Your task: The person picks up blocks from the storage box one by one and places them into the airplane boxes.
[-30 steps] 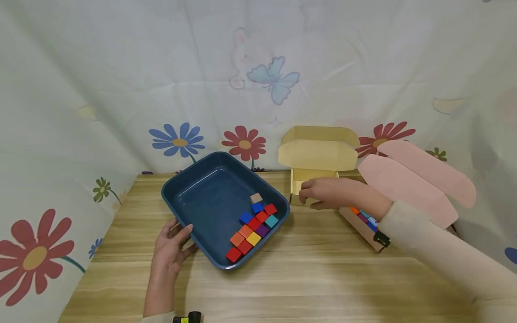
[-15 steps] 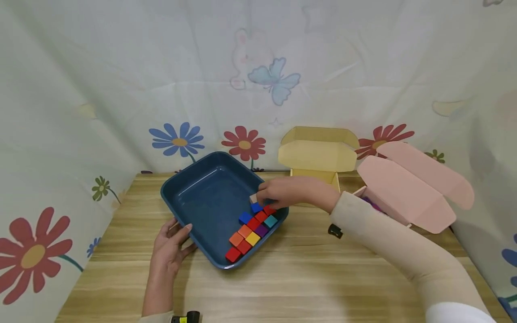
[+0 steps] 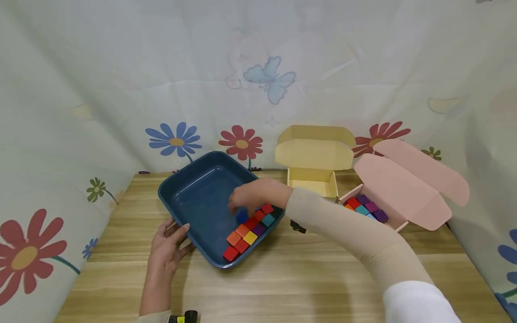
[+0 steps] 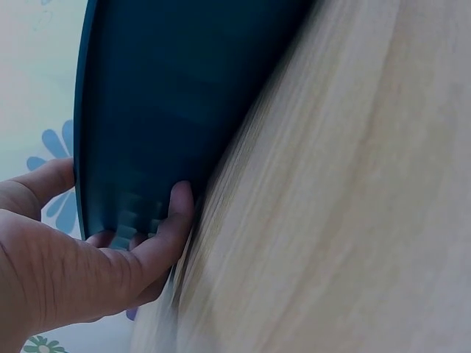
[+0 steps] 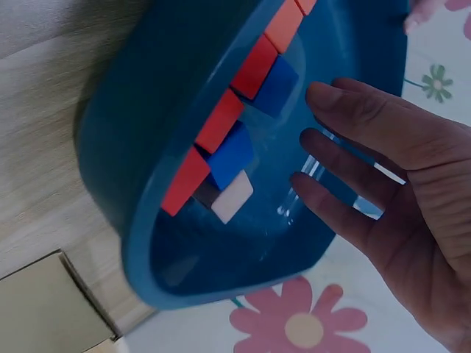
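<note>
My left hand (image 3: 163, 246) holds the near left side of a dark blue tray (image 3: 198, 193), thumb at the rim and fingers against its outer side. Colored cubes lie gathered along the tray's right side, among them a yellow cube (image 3: 250, 237), a red cube (image 3: 230, 254) and a teal cube (image 3: 268, 220). Over the tray is my right hand (image 3: 255, 195), close to a blue cube (image 3: 242, 217). In the right wrist view its fingers are spread with nothing between them, and a pale wooden cube (image 5: 233, 197) shows at the end of the cubes, hidden by the hand in the head view.
Behind the right forearm stands a yellow box (image 3: 313, 154) with its lid up. Right of it, a pink box (image 3: 404, 193), also with its lid up, holds several colored cubes (image 3: 370, 206). A patterned curtain (image 3: 331, 80) hangs along the table's back.
My right hand has come left from the yellow box, across the tray's right rim, to above the cubes inside. The left hand and the tray stay put.
</note>
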Demonstrator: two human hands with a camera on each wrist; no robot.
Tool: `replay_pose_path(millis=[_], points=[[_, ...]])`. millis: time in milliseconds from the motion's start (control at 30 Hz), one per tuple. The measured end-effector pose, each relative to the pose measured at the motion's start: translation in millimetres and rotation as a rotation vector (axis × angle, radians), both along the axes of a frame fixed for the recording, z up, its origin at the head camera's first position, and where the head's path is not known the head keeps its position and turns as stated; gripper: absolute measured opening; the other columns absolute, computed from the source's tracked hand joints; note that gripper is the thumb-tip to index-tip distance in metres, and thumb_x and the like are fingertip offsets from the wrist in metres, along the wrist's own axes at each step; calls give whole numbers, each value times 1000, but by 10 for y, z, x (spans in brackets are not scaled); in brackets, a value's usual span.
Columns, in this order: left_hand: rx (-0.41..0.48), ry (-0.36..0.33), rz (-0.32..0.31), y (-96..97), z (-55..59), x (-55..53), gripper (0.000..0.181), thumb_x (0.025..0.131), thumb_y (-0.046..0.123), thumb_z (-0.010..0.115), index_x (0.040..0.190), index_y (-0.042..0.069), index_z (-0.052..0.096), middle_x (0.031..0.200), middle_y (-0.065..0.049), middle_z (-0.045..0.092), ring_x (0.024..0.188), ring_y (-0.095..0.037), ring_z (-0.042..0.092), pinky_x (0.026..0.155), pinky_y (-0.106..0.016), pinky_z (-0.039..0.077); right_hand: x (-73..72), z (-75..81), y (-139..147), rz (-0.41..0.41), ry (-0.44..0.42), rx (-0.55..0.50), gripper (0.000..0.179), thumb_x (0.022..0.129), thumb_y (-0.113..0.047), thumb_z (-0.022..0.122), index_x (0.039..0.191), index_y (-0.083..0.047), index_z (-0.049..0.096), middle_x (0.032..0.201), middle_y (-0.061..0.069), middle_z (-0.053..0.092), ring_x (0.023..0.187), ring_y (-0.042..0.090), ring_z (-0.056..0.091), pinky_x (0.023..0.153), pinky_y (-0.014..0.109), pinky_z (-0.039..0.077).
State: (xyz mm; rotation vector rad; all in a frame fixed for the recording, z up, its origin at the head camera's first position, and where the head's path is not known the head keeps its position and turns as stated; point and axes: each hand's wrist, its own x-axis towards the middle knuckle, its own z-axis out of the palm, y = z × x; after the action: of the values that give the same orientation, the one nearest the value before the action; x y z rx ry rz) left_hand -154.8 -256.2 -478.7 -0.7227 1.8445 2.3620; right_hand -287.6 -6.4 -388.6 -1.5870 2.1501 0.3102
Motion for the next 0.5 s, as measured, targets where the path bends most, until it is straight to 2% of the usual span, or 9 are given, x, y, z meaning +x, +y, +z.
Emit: replay_pose_path(millis=[233,500], points=[[-1,26,-15,-15,-12,-28,82,98,12,69,162,17,18,152,-5,35,119,-15,56,93,-42,54,-27,-78,-174,-40,32,87,53,90,-21,80,140,-23,62,135,-5,61,121,14,52,95,28,52],[6,25,-11,-34,-80,21,82,99,9,67,163,17,17,148,-3,36,122,-17,55,93,-42,53,30,-221,-335,-12,36,180,55,88,-23,83,139,-25,62,132,-4,61,115,14,52,94,31,53]])
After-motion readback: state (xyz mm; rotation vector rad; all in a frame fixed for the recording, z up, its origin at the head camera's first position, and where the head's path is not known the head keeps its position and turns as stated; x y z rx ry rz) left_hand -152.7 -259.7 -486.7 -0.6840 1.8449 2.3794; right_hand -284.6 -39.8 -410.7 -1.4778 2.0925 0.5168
